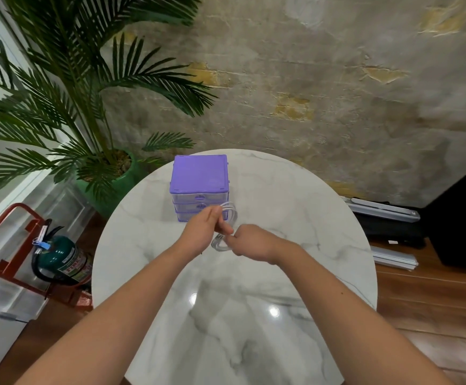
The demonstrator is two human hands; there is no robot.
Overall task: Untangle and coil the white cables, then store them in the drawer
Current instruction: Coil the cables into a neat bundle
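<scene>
At the far left, off the table (148, 273), a fire extinguisher (65, 257) in a red stand sits on the floor below a potted palm (59, 107); both are well apart from the work.

The purple drawer unit (199, 187) stands near the table's far edge, left of centre, its three drawers all closed as far as the view shows.

Just in front of it the left hand (201, 232) holds the white cable (230, 218) up above the tabletop, fingers curled round the gathered loops, with one loop arching beside the drawer fronts. The right hand (251, 244) pinches the lower turns of the same cable (220, 243), fingers closed on it. Whether this is one cable or several, I cannot tell.

The cable looks light, thin and limp, probably a little springy, so loops will likely want to open if the grip slackens. It is best held across the bundle where the turns cross, as now, not by a single strand.

The near half of the table lies free in front of the arms. To the right the round edge drops off to the wooden floor, where metal rails (393, 258) and black gear (387, 229) lie.
</scene>
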